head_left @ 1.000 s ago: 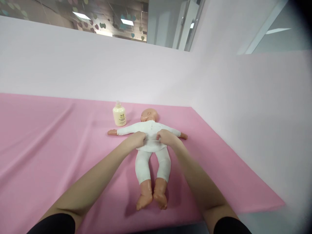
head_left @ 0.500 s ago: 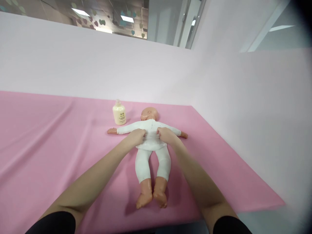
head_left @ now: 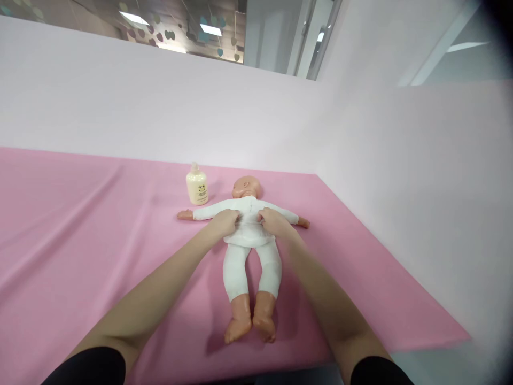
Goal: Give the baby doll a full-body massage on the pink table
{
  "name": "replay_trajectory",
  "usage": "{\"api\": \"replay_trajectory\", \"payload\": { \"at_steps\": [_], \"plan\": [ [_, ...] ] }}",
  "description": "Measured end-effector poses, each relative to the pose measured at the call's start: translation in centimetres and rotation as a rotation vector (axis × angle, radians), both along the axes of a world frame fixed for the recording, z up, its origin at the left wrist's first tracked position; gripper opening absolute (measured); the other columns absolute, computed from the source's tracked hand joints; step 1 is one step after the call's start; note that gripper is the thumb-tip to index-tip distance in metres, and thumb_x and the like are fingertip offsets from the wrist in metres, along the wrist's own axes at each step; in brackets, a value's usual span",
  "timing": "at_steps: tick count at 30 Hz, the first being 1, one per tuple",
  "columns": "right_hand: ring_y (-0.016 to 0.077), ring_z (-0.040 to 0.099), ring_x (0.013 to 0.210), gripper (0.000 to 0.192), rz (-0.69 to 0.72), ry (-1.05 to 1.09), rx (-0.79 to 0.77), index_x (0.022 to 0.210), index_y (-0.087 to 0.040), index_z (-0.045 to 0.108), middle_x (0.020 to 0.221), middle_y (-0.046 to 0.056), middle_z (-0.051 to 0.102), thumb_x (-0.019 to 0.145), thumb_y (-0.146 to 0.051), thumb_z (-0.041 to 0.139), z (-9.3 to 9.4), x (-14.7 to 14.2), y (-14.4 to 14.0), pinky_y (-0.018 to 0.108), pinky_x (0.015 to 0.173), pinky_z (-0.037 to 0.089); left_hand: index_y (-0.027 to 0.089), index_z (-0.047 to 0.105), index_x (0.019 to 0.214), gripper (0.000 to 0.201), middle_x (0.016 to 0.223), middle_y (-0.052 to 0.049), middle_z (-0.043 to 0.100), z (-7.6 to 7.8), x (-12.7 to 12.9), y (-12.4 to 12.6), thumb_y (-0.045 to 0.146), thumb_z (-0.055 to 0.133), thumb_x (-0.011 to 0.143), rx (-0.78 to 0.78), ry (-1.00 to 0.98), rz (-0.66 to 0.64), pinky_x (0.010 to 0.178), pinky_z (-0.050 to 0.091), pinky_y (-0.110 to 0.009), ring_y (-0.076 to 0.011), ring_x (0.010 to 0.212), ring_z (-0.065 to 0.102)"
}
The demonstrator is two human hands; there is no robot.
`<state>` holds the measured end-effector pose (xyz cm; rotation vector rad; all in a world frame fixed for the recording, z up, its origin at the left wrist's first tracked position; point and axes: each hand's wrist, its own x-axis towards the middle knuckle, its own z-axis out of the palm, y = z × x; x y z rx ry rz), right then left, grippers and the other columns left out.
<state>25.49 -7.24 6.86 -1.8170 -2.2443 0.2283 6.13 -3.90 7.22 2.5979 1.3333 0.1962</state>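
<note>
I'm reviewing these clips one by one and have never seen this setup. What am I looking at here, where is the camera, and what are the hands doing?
There is no machine: the camera sits on a person's head, looking forward and down at their own bare arms. A plastic baby doll in a white cloth suit lies along a pink sheet-covered table, arms spread, feet toward the camera. The left hand and right hand both rest on the doll's torso, fingers bent against the white suit; whether they pinch it is unclear. A small cream-coloured plastic bottle stands beside the doll's head.
</note>
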Motion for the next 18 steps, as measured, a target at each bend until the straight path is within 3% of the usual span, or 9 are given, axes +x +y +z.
{"api": "replay_trajectory", "payload": {
  "at_steps": [6,10,13,18],
  "plan": [
    [0.0157,0.058,0.087,0.031,-0.043,0.014,0.014,0.097,-0.018,0.059,0.093,0.005,0.065,0.077,-0.001,0.043,0.1,0.0,-0.1,0.024,0.073,0.040,0.017,0.059,0.074,0.022,0.067,-0.002,0.056,-1.1,0.1,0.7,0.003,0.045,0.067,0.031,-0.057,-0.031,0.058,0.032,-0.028,-0.0166,0.063,0.050],
    [0.0155,0.057,0.088,0.030,-0.059,0.008,0.034,0.107,-0.015,0.056,0.095,0.006,0.065,0.083,-0.004,0.041,-0.2,0.0,0.2,0.025,0.076,0.039,0.016,0.061,0.071,0.021,0.083,-0.007,0.053,-2.3,0.0,1.5,0.004,0.043,0.071,0.143,-0.114,-0.047,0.070,0.037,-0.030,-0.0199,0.077,0.050],
    [0.0157,0.056,0.093,0.028,-0.055,0.018,0.046,0.105,-0.015,0.059,0.101,0.007,0.065,0.084,-0.005,0.042,-0.8,0.1,0.7,0.025,0.082,0.039,0.016,0.062,0.074,0.024,0.090,-0.008,0.052,-2.8,-0.1,1.9,0.004,0.042,0.073,0.159,-0.175,-0.035,0.075,0.039,-0.031,-0.0202,0.083,0.049],
    [0.0160,0.053,0.099,0.025,-0.023,0.024,0.120,0.095,-0.014,0.062,0.107,0.009,0.060,0.084,-0.004,0.041,-1.8,0.3,1.5,0.026,0.090,0.039,0.016,0.056,0.079,0.021,0.086,-0.007,0.055,-3.2,0.0,2.0,0.003,0.040,0.075,0.173,-0.141,0.005,0.074,0.041,-0.030,-0.0194,0.079,0.053]
  ]
}}
